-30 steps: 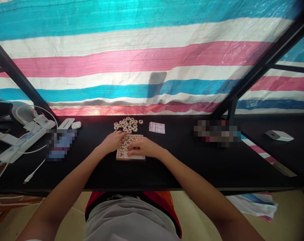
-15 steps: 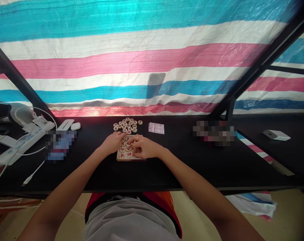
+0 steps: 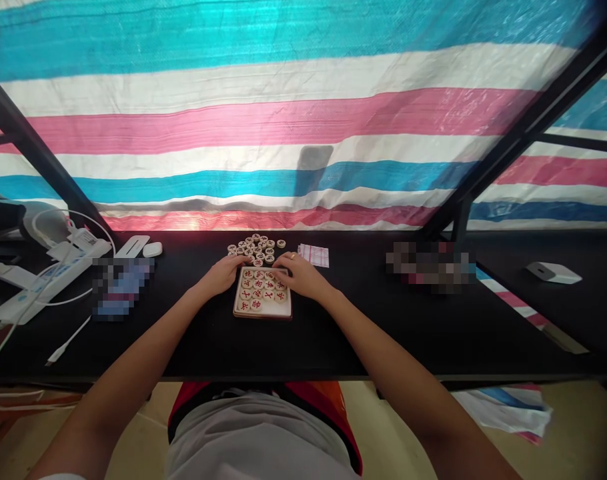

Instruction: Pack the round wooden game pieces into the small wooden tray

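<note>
A small wooden tray lies on the black table in front of me, filled with round pale game pieces marked in red. My left hand sits at the tray's far left corner with its fingers curled against the edge. My right hand, which wears a ring, is at the far right corner. Its fingertips are drawn together over the last row, and what they hold is hidden. Just beyond the tray is a loose pile of pieces.
A pink-and-white card lies right of the pile. At the left are a power strip, white cables and a white mouse. A white box sits far right. A striped tarp and black frame posts stand behind.
Both hands have moved off the middle of the tray to its far corners, which uncovers the rows of pieces. The right hand has moved up and to the right.
</note>
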`<action>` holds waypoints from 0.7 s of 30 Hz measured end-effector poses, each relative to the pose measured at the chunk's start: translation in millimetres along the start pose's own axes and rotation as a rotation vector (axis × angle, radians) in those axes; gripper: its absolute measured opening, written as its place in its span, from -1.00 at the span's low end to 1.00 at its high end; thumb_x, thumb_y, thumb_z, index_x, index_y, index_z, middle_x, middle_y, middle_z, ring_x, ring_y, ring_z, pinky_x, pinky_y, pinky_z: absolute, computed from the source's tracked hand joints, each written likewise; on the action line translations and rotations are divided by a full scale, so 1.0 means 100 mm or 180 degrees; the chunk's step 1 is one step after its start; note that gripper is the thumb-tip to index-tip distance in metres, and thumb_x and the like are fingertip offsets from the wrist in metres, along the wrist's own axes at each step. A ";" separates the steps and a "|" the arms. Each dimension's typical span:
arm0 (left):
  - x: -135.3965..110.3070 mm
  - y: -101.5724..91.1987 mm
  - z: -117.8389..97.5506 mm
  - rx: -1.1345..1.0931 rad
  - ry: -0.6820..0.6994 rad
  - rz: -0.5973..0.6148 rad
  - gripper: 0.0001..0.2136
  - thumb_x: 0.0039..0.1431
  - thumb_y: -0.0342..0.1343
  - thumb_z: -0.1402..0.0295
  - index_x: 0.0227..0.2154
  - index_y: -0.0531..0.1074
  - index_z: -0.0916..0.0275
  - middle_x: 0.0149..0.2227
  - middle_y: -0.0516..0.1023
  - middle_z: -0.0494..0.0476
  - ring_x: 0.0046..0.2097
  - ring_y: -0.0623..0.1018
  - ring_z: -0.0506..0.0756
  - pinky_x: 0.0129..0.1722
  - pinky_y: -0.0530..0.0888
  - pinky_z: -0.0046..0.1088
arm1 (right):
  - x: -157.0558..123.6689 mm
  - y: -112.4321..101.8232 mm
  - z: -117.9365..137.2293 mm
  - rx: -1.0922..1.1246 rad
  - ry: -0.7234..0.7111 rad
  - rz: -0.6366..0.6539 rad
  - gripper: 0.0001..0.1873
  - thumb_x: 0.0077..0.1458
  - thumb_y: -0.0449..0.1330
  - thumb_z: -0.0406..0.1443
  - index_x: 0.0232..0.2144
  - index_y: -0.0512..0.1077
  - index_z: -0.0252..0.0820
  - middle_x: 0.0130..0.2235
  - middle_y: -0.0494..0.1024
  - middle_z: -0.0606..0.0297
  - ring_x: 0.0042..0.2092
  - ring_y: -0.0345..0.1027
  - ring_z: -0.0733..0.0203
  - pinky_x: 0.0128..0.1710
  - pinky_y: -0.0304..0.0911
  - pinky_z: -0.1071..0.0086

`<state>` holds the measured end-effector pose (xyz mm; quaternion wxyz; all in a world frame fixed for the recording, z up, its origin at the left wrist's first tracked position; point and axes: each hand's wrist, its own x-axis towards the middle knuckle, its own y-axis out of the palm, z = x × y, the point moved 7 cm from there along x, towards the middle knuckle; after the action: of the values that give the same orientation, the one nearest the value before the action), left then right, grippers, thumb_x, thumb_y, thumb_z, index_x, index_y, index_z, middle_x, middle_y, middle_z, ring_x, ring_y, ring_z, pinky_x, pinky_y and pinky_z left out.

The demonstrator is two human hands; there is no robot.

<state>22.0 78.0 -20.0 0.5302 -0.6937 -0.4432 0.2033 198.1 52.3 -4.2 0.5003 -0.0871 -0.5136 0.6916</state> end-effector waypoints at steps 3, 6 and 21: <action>0.04 0.05 0.07 0.0242 0.0021 0.0084 -0.54 0.19 -0.20 0.53 0.13 0.28 0.17 -0.04 0.44 0.16 0.03 0.38 0.12 0.04 0.34 -0.38 | 0.00 0.05 -0.25 -0.0068 0.0417 0.0110 -0.76 0.14 0.12 -0.22 -0.18 0.44 -0.23 -0.19 0.45 0.15 -0.14 0.30 0.13 -0.10 0.19 0.27; 0.07 0.10 0.07 0.0561 0.0063 0.0238 -0.53 0.19 -0.15 0.50 0.15 0.26 0.11 -0.04 0.41 0.18 0.02 0.39 0.15 0.01 0.36 -0.35 | 0.00 0.10 -0.34 -0.0021 0.0542 0.0307 -0.75 0.16 0.10 -0.21 -0.21 0.45 -0.24 -0.24 0.45 0.19 -0.18 0.31 0.17 -0.15 0.18 0.32; -0.08 -0.11 0.03 0.0991 -0.0354 0.0168 -0.78 0.17 -0.05 0.38 -0.13 0.35 0.17 -0.04 0.40 0.17 -0.01 0.40 0.17 -0.15 0.43 -0.35 | 0.00 0.08 -0.42 -0.0079 0.0781 0.0236 -0.74 0.16 0.09 -0.18 -0.24 0.47 -0.21 -0.28 0.53 0.22 -0.28 0.35 0.23 -0.28 0.15 0.40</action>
<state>11.2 73.6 -12.8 0.6004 -0.6023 -0.4166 0.3214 219.7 78.9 -29.5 0.5323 -0.1962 -0.4534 0.6874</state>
